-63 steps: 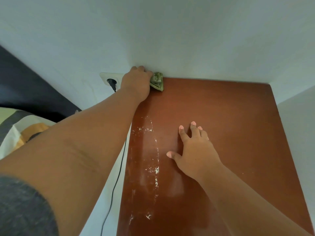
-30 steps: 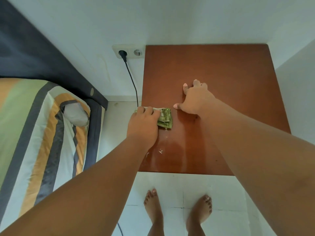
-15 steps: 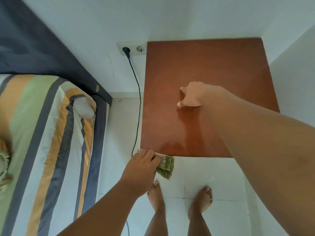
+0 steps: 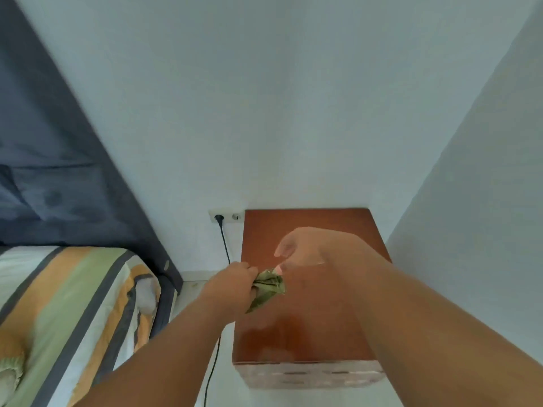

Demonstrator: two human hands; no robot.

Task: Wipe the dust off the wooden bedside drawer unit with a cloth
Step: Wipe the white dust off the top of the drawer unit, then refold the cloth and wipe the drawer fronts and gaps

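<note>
Cloth point(image 4: 268, 286) (crumpled, part-hidden) in left hand point(image 4: 232, 286)

Seeing pale blue-white walls point(image 4: 293, 98) across most of the frame, corner running down the right side. Dark blue headboard point(image 4: 53, 177) upper left. Below it, lower left, a bed with striped bedding point(image 4: 73, 304): green, orange, white, grey bands. White double wall socket point(image 4: 226, 216) centre frame, black plug in its left outlet, black cable point(image 4: 224, 245) dropping toward the bottom edge. Light floor point(image 4: 191, 286) strip just right of the bed.
</note>
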